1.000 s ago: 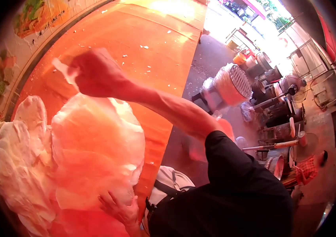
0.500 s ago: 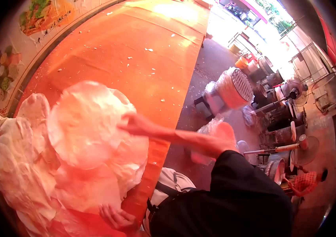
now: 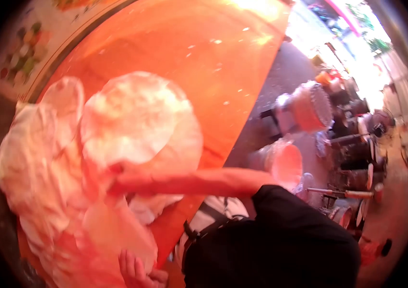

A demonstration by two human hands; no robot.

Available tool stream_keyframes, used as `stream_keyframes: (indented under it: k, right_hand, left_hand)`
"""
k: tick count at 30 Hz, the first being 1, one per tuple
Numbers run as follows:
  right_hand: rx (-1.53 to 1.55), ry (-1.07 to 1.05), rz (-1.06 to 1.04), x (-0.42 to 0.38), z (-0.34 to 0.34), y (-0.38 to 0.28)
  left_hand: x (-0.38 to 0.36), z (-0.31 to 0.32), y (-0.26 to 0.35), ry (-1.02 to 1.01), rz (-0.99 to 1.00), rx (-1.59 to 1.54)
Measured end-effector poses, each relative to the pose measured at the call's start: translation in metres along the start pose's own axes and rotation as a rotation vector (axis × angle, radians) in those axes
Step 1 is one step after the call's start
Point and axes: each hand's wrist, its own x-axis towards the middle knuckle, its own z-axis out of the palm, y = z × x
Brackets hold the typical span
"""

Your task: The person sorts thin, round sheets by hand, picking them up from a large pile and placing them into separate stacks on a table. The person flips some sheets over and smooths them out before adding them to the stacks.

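Note:
A heap of thin, pale, round flatbread-like sheets [image 3: 36, 158] covers the near left part of the orange table. One large round sheet [image 3: 132, 115] lies over another, with its lower edge showing. My right hand [image 3: 120, 180] reaches across from the right, over the heap just below that round sheet. Motion smears its fingers, and whether they pinch a sheet's edge cannot be made out. At the bottom, my left hand [image 3: 141, 273] rests beside the lower edge of the heap, palm partly up and fingers loosely apart. Nothing shows in it.
Small pale scraps lie scattered over the orange table [image 3: 232, 62]. A wall with food pictures [image 3: 24, 53] borders its far left side. To the right, plastic-wrapped tubs [image 3: 288, 163], a grey floor, fans and several drums stand. A person in red [image 3: 372, 252] is at far lower right.
My right hand has moved from the right edge of the round sheet down and left over the heap. My left hand stays low. The whole view has shifted, moving the table up and right.

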Motion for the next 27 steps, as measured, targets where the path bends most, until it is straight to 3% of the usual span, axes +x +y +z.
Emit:
stream_keyframes:
  k: [1,4,6,8,11,15,18,21,24,26,27]
  right_hand:
    - [-0.072,-0.138,-0.153,0.018,0.006,-0.015]
    - [-0.181,0.018,-0.326,-0.011,0.004,-0.086]
    - [-0.135,0.098,-0.367,-0.016,-0.024,-0.106]
    - [-0.111,0.162,-0.378,-0.02,-0.06,-0.115]
    - [-0.18,0.218,-0.378,-0.024,-0.123,-0.095]
    - [-0.025,0.423,-0.191,0.011,-0.254,0.004]
    - [-0.05,0.603,-0.133,0.004,-0.25,0.018]
    - [-0.151,0.513,-0.245,0.003,-0.224,-0.01]
    - [-0.329,0.468,-0.295,0.015,-0.216,-0.042]
    - [-0.274,0.236,-0.402,0.021,-0.234,-0.067]
    - [-0.454,0.266,-0.472,0.03,-0.259,-0.094]
  left_hand:
    - [0.01,-0.006,0.009,0.002,-0.037,0.038]
    - [0.027,-0.01,0.013,0.055,-0.074,0.091]
    - [0.039,0.009,0.01,0.126,0.038,0.022]
    - [0.039,0.026,0.015,0.043,-0.021,-0.138]
    - [0.016,0.058,0.002,-0.003,-0.182,-0.114]
    - [-0.039,0.089,-0.03,-0.197,-0.473,-0.056]
    - [-0.072,0.107,-0.051,-0.307,-0.598,0.011]
    - [-0.109,0.117,-0.059,-0.389,-0.677,0.08]
    - [-0.104,0.12,-0.054,-0.392,-0.627,0.165]
    - [-0.095,0.118,-0.053,-0.406,-0.67,0.119]
    - [-0.094,0.116,-0.051,-0.418,-0.696,0.097]
